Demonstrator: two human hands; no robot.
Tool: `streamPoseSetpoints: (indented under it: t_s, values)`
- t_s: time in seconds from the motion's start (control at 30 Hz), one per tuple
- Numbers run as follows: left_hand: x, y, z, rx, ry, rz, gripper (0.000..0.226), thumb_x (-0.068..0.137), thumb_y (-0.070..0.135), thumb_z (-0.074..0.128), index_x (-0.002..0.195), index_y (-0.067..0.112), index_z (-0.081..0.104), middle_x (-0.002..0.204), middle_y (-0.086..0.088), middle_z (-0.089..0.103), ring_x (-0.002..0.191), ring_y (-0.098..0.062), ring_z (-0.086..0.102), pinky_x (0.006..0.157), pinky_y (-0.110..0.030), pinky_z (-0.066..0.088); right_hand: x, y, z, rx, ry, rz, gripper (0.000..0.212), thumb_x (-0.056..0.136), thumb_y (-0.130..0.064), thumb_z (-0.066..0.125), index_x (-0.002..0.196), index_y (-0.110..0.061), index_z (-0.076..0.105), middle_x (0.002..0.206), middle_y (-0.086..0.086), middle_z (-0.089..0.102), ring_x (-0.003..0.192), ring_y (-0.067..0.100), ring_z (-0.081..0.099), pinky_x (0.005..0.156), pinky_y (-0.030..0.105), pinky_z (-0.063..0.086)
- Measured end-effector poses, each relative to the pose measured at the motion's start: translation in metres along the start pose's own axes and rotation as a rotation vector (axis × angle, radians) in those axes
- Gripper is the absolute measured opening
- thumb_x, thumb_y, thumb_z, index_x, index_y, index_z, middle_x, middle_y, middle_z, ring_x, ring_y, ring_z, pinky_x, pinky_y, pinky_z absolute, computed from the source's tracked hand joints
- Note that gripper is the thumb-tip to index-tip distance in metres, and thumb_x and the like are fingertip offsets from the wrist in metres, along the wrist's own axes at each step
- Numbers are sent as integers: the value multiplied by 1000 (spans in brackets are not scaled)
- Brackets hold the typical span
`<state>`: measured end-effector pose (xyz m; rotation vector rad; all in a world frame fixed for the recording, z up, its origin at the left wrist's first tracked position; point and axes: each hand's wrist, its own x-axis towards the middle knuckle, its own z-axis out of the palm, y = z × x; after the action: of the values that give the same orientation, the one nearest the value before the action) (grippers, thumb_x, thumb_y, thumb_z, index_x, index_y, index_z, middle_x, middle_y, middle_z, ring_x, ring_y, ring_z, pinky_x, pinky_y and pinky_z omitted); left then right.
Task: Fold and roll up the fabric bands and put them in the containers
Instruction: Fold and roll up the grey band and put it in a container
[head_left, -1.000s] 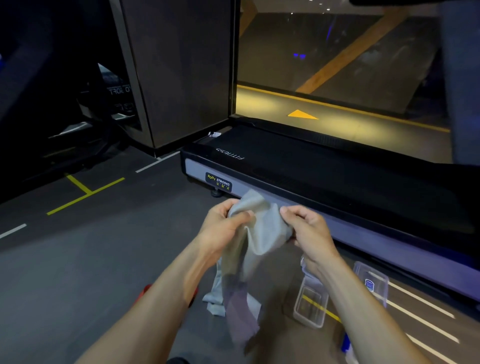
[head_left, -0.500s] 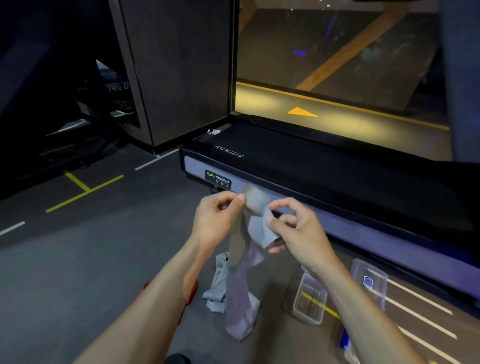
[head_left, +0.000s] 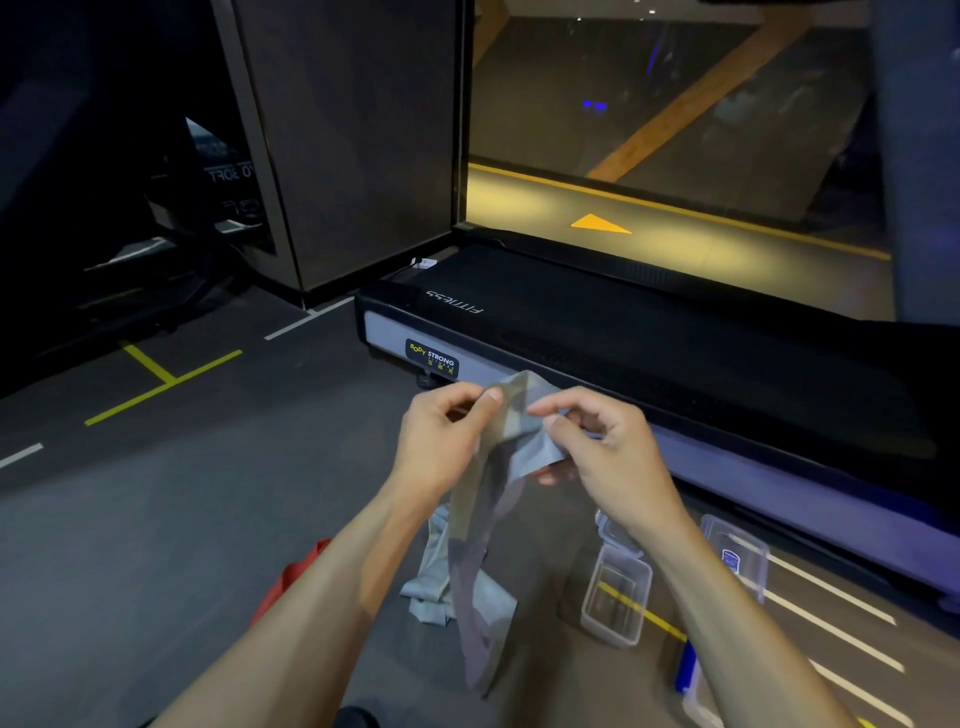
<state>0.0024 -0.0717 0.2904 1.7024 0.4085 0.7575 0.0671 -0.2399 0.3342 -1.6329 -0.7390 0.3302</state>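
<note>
Both hands rose slightly, left hand (head_left: 441, 441) and right hand (head_left: 602, 447) pinching the grey band (head_left: 483, 545), fingertips partly hidden.

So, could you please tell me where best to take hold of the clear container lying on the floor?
Take the clear container by its two long walls at the rim, coming straight down from above. It sits upright and open-topped on the floor, narrow enough across for one hand, with bare floor along both long sides.

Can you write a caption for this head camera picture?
Both hands, left hand and right hand, pinch a grey fabric band above a clear container.
</note>
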Motion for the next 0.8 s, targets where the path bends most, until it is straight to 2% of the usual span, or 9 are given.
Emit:
streamPoseSetpoints:
  t_s: [0.1, 0.17, 0.23, 0.3, 0.37, 0.5, 0.63, 0.7, 0.8]
  values:
    - [0, -2, 0, -9, -48, -6, 23, 93, 36, 71, 78, 20, 77, 72, 2, 72, 69, -10, 61, 70, -33, 49, -3, -4, -2, 46, -130, 95, 24, 101, -1, 56, 102, -13, 76, 83, 3, 76, 81, 26, 78, 72, 40, 64]
    - [-1, -2, -1, -19, -98, -10, 22, 90, 39, 71, 79, 21, 78, 79, -5, 75, 76, -13, 65, 76, -38, 52, -5, -6, -6, 30, -192, 123, 28, 98, 4, 56, 108, -15, 75, 97, 8, 78, 90, 22, 78, 75, 39, 64]
    - [-1, -1, -1, -16, -118, -8, 17, 93, 30, 74, 81, 19, 79, 76, -8, 73, 71, -11, 61, 71, -34, 48, -6, -8, -11, -18, -235, 116, 37, 93, 8, 57, 114, -18, 72, 106, 5, 76, 93, 19, 77, 77, 38, 64]
    - [-2, 1, -2, -38, -157, -15, 8, 93, 20, 75, 87, 17, 79, 64, -7, 63, 61, -10, 51, 61, -25, 42, -6, -7, -14, -106, -210, 72, 36, 92, 10, 59, 114, -17, 71, 100, 2, 76, 89, 17, 77, 73, 35, 64]
    - [-3, 3, -2, -59, -209, -34, 5, 93, 15, 74, 95, 12, 78, 63, -5, 57, 59, -14, 47, 55, -22, 40, -5, -5, -15, -149, -151, 25, 25, 94, 5, 64, 110, -14, 71, 91, 6, 77, 83, 18, 77, 69, 33, 64]
    - [-4, 2, -1, -76, -270, -60, 9, 96, 9, 69, 102, 8, 75, 76, -14, 65, 67, -21, 53, 58, -25, 47, -3, -4, -15, -210, -37, -26, 9, 97, -8, 68, 99, -13, 74, 79, 4, 77, 68, 16, 75, 59, 30, 61]
    - [-6, 6, -1, -113, -352, -72, 9, 96, 9, 69, 100, 9, 76, 88, -9, 71, 81, -16, 61, 66, -28, 54, 1, -1, -20, -397, 34, -179, 12, 95, -19, 72, 86, -25, 77, 71, -4, 71, 62, 12, 63, 58, 24, 49]
    - [-7, 8, -2, -132, -384, -75, 9, 97, 12, 68, 92, 12, 76, 85, -6, 68, 82, -16, 60, 71, -32, 54, 3, 1, -20, -463, 64, -263, 8, 92, -21, 75, 86, -27, 78, 80, -7, 62, 73, 9, 57, 65, 15, 40]
    - [-8, 11, -3, -132, -427, -85, 18, 99, 15, 66, 84, 17, 75, 82, -3, 63, 82, -13, 58, 72, -28, 53, 5, 4, -19, -528, 52, -303, 4, 92, -27, 75, 88, -28, 77, 108, -14, 54, 105, 2, 50, 85, 4, 32]
